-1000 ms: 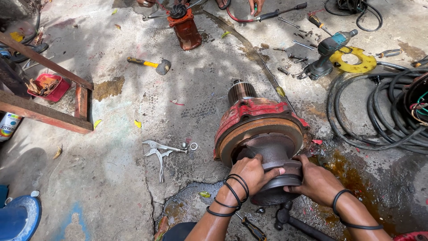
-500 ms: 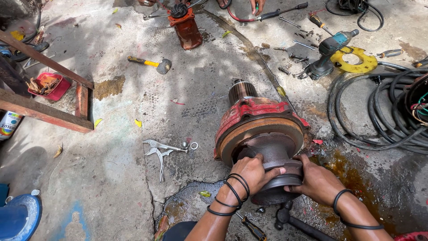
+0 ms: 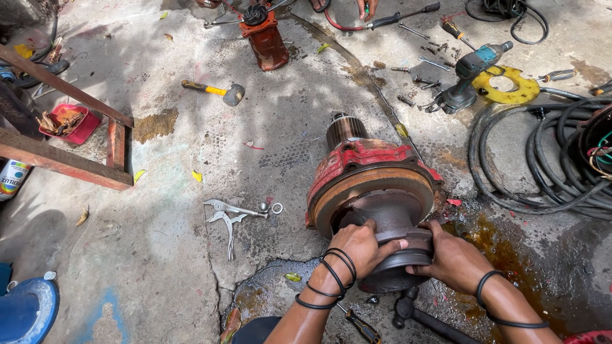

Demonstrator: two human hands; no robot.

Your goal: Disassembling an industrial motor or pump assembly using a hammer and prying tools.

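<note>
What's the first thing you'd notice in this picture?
The big rusty red machine part lying on the concrete in the middle, with the left hand and right hand gripping the dark round piece on its near end. Then the coil of black cables at the right and the hammer farther back.

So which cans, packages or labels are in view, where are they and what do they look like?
Can: far left edge, under the red frame, partly cut off; round, white label with blue and green print.
Red tray: upper left, behind the frame; shallow, holds rusty bits.
No signs or screens.
</note>
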